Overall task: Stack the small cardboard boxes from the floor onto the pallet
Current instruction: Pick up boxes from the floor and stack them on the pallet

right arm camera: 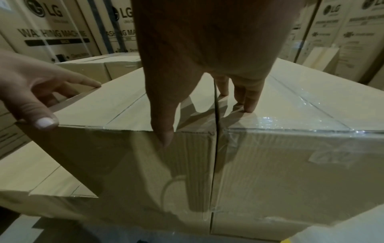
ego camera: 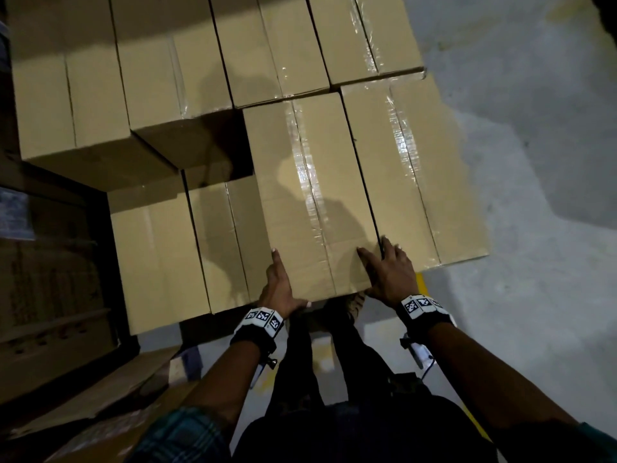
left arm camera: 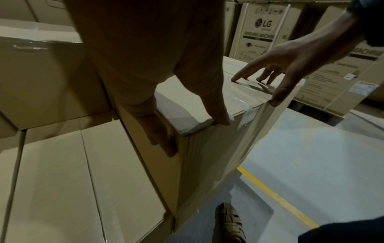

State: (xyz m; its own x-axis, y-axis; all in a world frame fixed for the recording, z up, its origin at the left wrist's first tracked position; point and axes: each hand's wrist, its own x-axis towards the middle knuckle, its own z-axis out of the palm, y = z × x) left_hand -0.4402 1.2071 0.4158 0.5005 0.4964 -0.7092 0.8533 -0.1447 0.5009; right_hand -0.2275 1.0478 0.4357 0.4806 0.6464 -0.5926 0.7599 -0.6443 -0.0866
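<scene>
A taped brown cardboard box (ego camera: 310, 195) lies in the top layer of a stack, tight against a like box (ego camera: 417, 168) on its right. My left hand (ego camera: 278, 282) is at its near-left corner. In the left wrist view the straight fingers (left arm camera: 166, 141) lie flat down the box's left side and the thumb sits on the top corner. My right hand (ego camera: 387, 272) rests on the near-right top edge, its spread fingers (right arm camera: 247, 98) straddling the seam between the two boxes, thumb over the front face (right arm camera: 129, 164). The pallet is hidden under the boxes.
Lower boxes (ego camera: 160, 255) sit one layer down to the left, taller rows (ego camera: 100, 78) behind. Large LG washing machine cartons (left arm camera: 261, 31) stand beyond. Grey floor (ego camera: 534, 228) with a yellow line (left arm camera: 276, 197) is on the right. Flattened cardboard (ego camera: 100, 396) lies near my feet.
</scene>
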